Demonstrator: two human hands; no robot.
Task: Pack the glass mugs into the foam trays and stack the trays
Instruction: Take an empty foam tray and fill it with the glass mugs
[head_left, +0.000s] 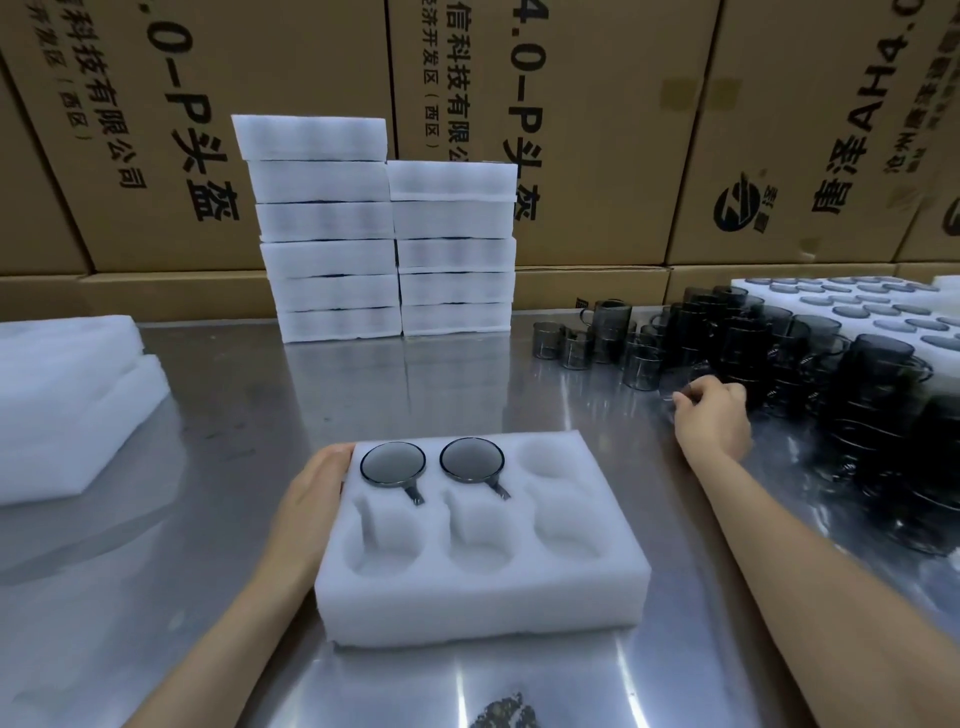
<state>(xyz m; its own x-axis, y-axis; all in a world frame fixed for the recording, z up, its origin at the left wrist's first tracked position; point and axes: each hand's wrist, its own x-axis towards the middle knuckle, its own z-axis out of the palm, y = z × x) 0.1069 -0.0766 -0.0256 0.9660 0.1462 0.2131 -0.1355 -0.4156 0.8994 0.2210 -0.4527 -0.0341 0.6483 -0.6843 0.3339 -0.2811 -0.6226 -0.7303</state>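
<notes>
From the head view, the foam tray (483, 545) lies on the steel counter (322, 395) right in front of the person. It has six round wells in two rows. The far-left and far-middle wells each hold a smoky glass mug (393, 464), mouth up, with its handle lying in the slot cut toward the near side. The far-right well and all three near wells are unfilled.

The left hand (311, 499) rests flat against the tray's left wall, fingers relaxed and straight, steadying it. The right hand (714, 418) reaches to the right, its fingers curled at the rim of a loose mug (683, 382) at the near edge of the mug cluster (779, 353). It appears to be pinching that mug, though motion blur leaves the grip unclear.

The step in hand looks like fetching the third mug for the far-right well. Doing it well probably means lifting the mug straight up clear of its neighbours, since the glasses stand touching one another, then turning it so the handle lines up with the slot before pressing down.

The foam is white, soft-edged and slightly fuzzy and should give under pressure. The glass is dark, thin-walled, cylindrical and likely slippery. The counter is glossy brushed metal. Two stacks of packed trays (395, 244) stand at the far side before the cardboard cartons (597, 130), with loose foam sheets (67, 400) at far left.
</notes>
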